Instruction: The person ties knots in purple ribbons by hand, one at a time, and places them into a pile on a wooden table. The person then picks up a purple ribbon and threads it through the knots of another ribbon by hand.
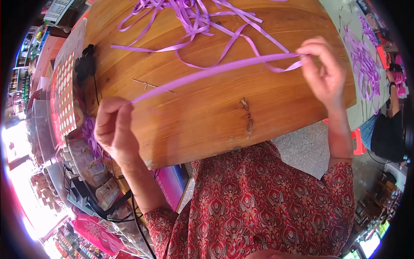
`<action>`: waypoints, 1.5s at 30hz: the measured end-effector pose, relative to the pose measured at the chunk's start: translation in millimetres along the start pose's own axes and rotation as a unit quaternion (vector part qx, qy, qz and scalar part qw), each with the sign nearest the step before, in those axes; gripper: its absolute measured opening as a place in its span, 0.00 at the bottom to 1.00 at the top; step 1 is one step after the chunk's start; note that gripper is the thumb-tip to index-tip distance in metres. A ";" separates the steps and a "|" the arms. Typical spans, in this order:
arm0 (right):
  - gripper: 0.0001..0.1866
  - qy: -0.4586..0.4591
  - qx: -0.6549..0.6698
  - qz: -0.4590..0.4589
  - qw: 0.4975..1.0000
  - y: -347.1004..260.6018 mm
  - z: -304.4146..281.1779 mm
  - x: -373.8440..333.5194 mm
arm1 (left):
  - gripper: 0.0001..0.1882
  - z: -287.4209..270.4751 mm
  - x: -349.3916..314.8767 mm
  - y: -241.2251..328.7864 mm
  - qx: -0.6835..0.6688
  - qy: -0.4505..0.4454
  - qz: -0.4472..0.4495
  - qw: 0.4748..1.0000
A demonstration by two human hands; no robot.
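A purple ribbon [207, 72] is stretched between my two hands above a wooden table [202, 121]. At the table's left side, my left hand [115, 127] pinches one end between thumb and fingers. Higher up and to the right, my right hand [324, 71] pinches the ribbon near its other end, and a short tail seems to curl below those fingers. Beyond the stretched ribbon lies a loose heap of purple ribbons [192, 19], with strands trailing toward my right hand. A thin twisted tie or twig [145, 84] rests on the wood behind the ribbon.
A black device with a cable [85, 62] sits at the table's left edge, beside a red sheet with pale dots [67, 93]. More purple ribbon [363, 62] lies on a pale table at right, where another person [386, 134] is partly visible. Shelves of goods line the left.
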State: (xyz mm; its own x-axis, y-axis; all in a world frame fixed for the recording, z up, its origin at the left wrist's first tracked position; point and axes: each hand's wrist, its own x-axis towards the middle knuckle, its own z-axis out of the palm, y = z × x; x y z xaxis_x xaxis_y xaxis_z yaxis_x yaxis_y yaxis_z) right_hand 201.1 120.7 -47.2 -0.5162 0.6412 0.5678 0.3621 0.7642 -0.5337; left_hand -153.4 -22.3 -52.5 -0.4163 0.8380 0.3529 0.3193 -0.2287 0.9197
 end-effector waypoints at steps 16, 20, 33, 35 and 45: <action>0.05 0.068 -0.152 0.161 0.973 99.5 -85.6 -73.1 | 0.05 -102.8 -5.2 -47.7 -0.012 0.237 -0.064 0.969; 0.07 0.104 -0.068 0.212 0.969 99.4 -79.3 -72.8 | 0.07 -115.8 -6.2 -50.8 -0.058 0.216 -0.089 0.971; 0.20 0.241 0.708 0.208 0.631 108.9 -75.3 -63.2 | 0.14 -68.6 21.1 -56.7 -0.631 0.094 -0.119 0.761; 0.24 0.239 0.728 0.192 0.614 112.7 -77.1 -62.2 | 0.12 -38.7 15.7 -43.3 -0.341 0.064 -0.113 0.931; 0.12 0.207 0.318 0.158 0.912 62.5 -41.5 -20.4 | 0.11 63.5 -6.8 3.5 -0.171 -0.086 -0.140 0.971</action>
State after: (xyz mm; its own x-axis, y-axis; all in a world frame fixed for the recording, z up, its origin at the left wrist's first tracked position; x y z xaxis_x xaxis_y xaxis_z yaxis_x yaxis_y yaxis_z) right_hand 266.4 158.3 -66.1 -0.0788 0.8943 0.4404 -0.1492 0.4262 -0.8922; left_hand -95.5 2.6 -62.6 -0.2874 0.9549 0.0745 -0.0997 -0.1071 0.9892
